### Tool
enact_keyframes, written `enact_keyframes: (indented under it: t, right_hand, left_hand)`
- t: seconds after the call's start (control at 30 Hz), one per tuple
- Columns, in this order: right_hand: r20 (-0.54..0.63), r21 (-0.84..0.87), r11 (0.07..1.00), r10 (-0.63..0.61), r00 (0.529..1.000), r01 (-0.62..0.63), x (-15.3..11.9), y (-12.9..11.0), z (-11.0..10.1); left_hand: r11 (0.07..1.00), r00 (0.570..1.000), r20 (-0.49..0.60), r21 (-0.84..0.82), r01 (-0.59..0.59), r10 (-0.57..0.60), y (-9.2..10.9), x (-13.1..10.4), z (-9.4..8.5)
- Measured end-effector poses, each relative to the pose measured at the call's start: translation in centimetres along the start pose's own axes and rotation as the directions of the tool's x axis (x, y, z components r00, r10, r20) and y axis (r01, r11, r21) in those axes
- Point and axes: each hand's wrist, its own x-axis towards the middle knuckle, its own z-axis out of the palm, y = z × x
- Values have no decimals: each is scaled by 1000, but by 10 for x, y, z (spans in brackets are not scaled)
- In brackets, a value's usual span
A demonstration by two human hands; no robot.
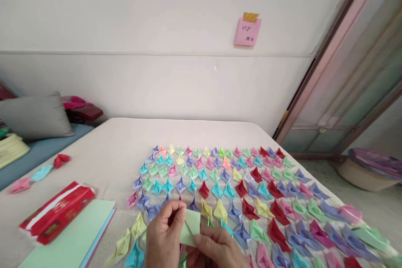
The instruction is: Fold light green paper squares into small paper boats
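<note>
Between my hands is a small piece of pale green paper (pixel 191 227), squarish with a slanting fold across it. My left hand (pixel 165 234) pinches its left edge with thumb and forefinger. At the lower right corner, my right hand (pixel 216 246) grips it, thumb on top and fingers curled beneath. The paper is held above the table, over rows of folded paper boats (pixel 217 190) in blue, green, pink, red and yellow. A few yellow boats (pixel 119 246) lie just left of my left hand.
A stack of coloured paper (pixel 72 234) lies at the left, with a red packet (pixel 58 211) on its corner. Crumpled paper pieces (pixel 42 173) rest near the left table edge (pixel 94 127). A grey cushion (pixel 36 117) is beyond; a lined bin (pixel 372 169) stands at right.
</note>
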Motion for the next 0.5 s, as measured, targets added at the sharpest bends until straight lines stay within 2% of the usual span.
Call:
enact_keyframes:
  t: [0.1,0.17,0.3,0.37,0.43,0.5]
  right_hand:
    - [-9,-79,996,-49,999,49,6,8,-1]
    - [-24,-130,989,-75,997,71,8,12,0]
    - [-79,-232,966,-135,988,114,9,18,3]
    - [-98,-267,953,-175,980,144,7,18,5]
    - [-105,-249,955,-190,976,159,3,14,6]
    - [-112,-210,963,-194,975,167,-1,6,7]
  left_hand:
    - [990,992,-62,84,-109,114,-2,-3,2]
    - [983,986,-75,118,-142,151,-4,-4,3]
    - [994,996,-44,88,-71,75,-4,-2,4]
    - [1000,999,-36,17,-15,16,-1,0,4]
    - [990,999,-17,-130,49,-52,2,1,5]
    - [940,990,63,-311,138,-125,3,2,7]
